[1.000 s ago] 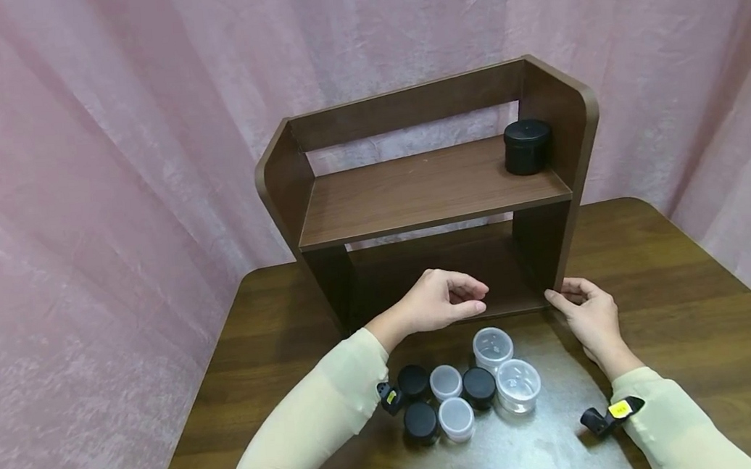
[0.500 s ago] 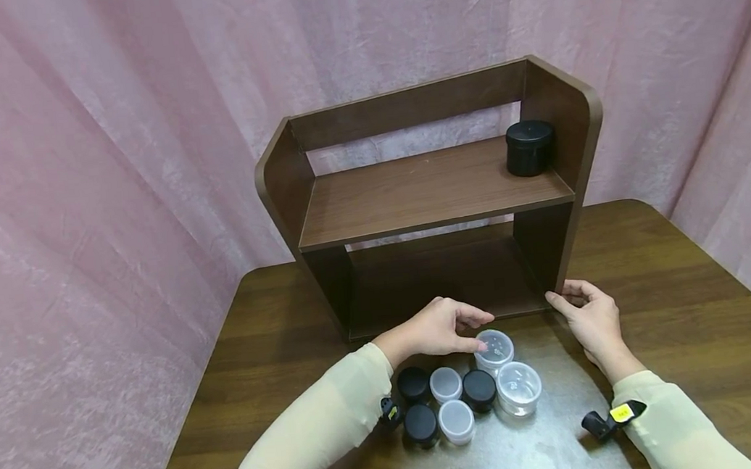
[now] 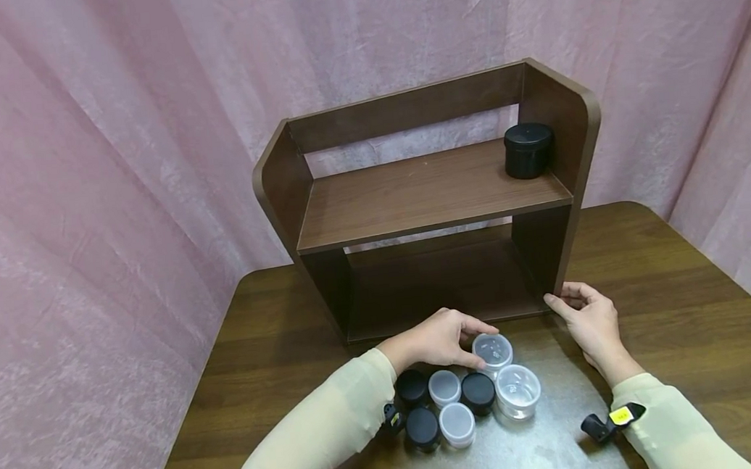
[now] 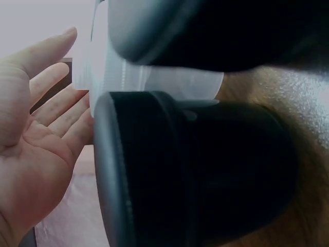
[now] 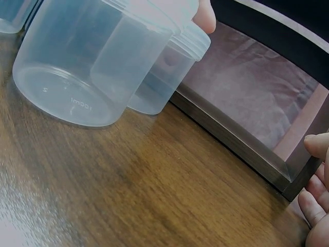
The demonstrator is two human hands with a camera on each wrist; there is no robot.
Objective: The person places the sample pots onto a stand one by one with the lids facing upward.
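Observation:
In the head view, my left hand [image 3: 444, 339] reaches the rear clear plastic jar [image 3: 493, 350], its thumb and forefinger at opposite sides of the lid. The jar stands on the table. The left wrist view shows the left hand [image 4: 43, 118] partly hidden behind nearer jars, so how firmly it holds cannot be judged. My right hand [image 3: 592, 325] grips the lower front corner of the brown two-tier shelf [image 3: 434, 190], thumb in front and fingers on the outer side. A larger clear jar [image 3: 518, 392] stands just in front of the rear one.
Black-lidded jars [image 3: 478, 392] and small white-lidded jars [image 3: 457, 424] cluster by the left forearm. A black jar [image 3: 528, 152] stands at the right end of the upper shelf. Behind the wooden table [image 3: 668, 301] hangs a pink curtain [image 3: 113, 136].
My left hand has come down from in front of the lower shelf to the rear clear jar, and its thumb and forefinger now flank the lid. The right hand stays on the shelf corner.

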